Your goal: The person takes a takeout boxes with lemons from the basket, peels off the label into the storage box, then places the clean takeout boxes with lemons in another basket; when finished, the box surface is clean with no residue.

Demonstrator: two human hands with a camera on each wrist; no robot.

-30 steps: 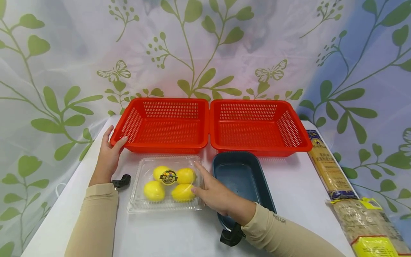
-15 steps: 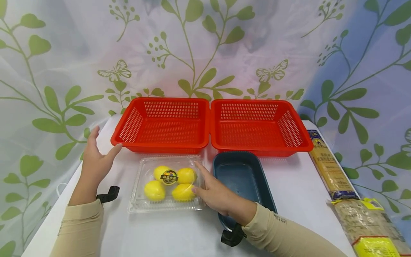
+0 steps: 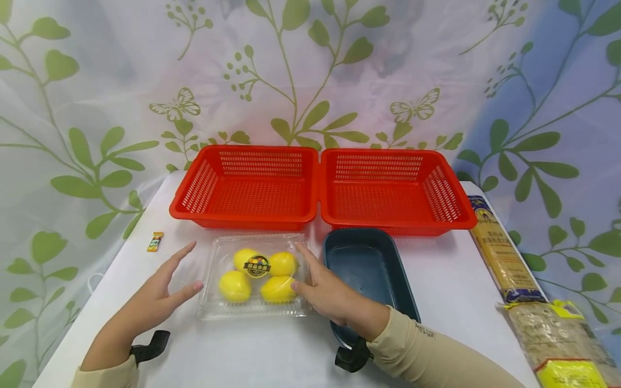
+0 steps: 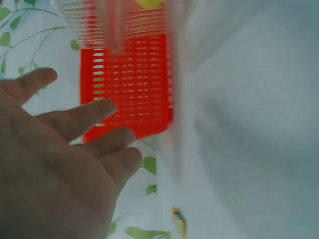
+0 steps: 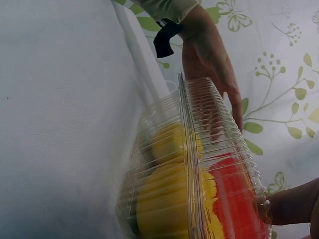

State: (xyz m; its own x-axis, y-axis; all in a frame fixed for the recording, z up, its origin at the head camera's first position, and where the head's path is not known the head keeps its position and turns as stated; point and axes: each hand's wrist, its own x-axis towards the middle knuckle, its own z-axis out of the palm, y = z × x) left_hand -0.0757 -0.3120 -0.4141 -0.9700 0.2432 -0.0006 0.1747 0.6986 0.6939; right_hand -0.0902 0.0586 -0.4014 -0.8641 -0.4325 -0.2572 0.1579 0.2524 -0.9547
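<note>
A clear plastic clamshell box [image 3: 257,310] with a dark sticker on its lid lies on the white table. Several yellow lemons [image 3: 235,286] are inside, seen through the ribbed wall in the right wrist view. Along the box's right side, my right hand [image 3: 335,296] rests with index finger and thumb extended on the lid's edge; its other fingers are hidden in the head view. My left hand [image 3: 150,302] is spread just left of the box, holding nothing. Beyond it lies a small wrapped candy [image 3: 155,242].
Two red perforated baskets [image 3: 245,221] [image 3: 398,228] stand side by side at the back. A dark blue tub [image 3: 402,285] sits under my right forearm. Along the right edge lie a pasta packet [image 3: 504,253] and a clear bag with a yellow label [image 3: 548,337].
My left hand has left the left basket's front corner and come back toward the near side, beside the box. The candy has come into view. My right hand and the box stay put.
</note>
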